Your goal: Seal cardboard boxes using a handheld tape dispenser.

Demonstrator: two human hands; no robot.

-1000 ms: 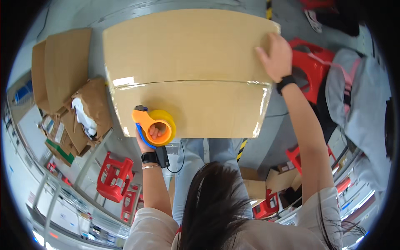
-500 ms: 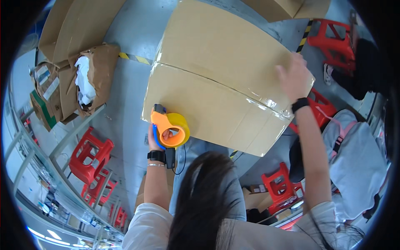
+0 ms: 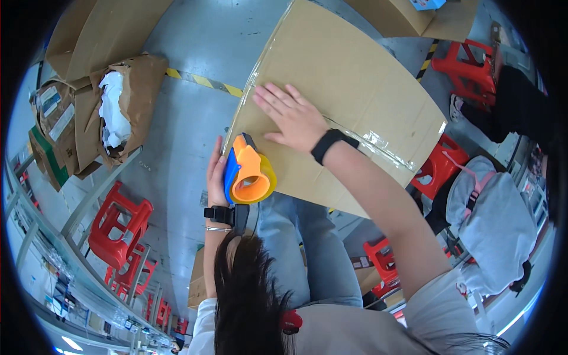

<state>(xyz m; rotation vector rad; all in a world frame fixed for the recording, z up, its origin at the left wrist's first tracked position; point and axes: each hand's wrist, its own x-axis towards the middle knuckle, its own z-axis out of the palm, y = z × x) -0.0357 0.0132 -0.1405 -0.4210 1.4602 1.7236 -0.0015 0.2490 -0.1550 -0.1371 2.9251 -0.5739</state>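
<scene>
A large brown cardboard box [image 3: 349, 77] lies before me, its seam covered with clear tape. My right hand [image 3: 291, 118] rests flat on the top near its left edge, fingers spread and holding nothing. At the box's near left corner, my left hand [image 3: 218, 180] is against an orange and blue tape dispenser [image 3: 249, 177] with a yellow roll. Some left fingers stretch up along the box's side; the others are hidden by the dispenser, which appears to stay in this hand.
Red plastic stools [image 3: 120, 223] stand by a metal rail at left. Opened cartons and a torn paper-wrapped package [image 3: 139, 106] lie at far left. Another open carton [image 3: 393, 16] is beyond the box. A grey backpack [image 3: 491, 222] and a person's dark-clothed leg [image 3: 520, 109] are at right.
My right hand has swept from the box's right end to its left edge. The left hand and dispenser have shifted slightly and turned, and fingers no longer show in the dispenser's ring.
</scene>
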